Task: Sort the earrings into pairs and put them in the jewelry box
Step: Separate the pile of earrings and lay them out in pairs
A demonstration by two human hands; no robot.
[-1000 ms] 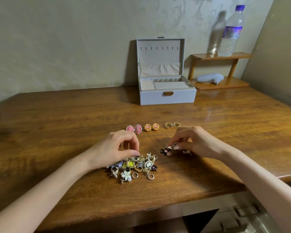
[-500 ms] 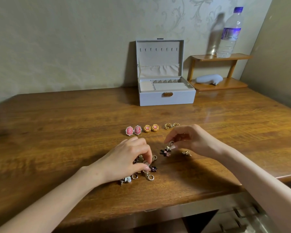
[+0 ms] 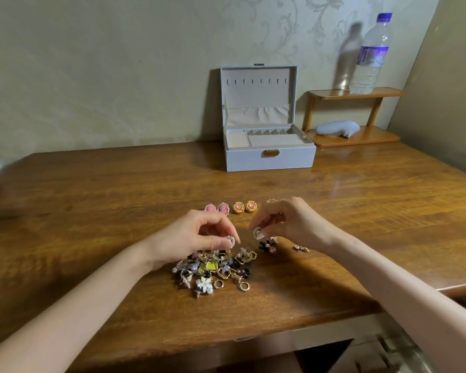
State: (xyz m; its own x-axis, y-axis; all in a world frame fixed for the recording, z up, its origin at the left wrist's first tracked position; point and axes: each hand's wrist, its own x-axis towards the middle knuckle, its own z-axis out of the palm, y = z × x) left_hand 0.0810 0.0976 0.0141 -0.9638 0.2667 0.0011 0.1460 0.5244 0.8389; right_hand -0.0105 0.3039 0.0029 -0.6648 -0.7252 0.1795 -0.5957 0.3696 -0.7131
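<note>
A heap of mixed earrings (image 3: 213, 270) lies on the wooden table (image 3: 92, 211) near its front edge. Just above the heap, my left hand (image 3: 194, 235) pinches a round pearl-rimmed earring (image 3: 230, 240). My right hand (image 3: 288, 222) pinches a matching round earring (image 3: 257, 232) a little to the right. Behind my hands sit a pink oval pair (image 3: 217, 208) and a gold round pair (image 3: 244, 207); a third gold pair is mostly hidden by my right hand. A dark flower earring (image 3: 268, 244) and a small gold one (image 3: 301, 248) lie under my right hand. The grey jewelry box (image 3: 269, 157) stands open at the back.
A small wooden shelf (image 3: 355, 138) stands at the back right against the wall, with a water bottle (image 3: 369, 55) on top and a pale grey object (image 3: 336, 128) below. The table's front edge runs just below the heap, and its right corner is near my right forearm.
My left hand dipped into the heap and came up pinching a pearl-rimmed earring. My right hand rose off the dark flower earring, now holding the matching round one.
</note>
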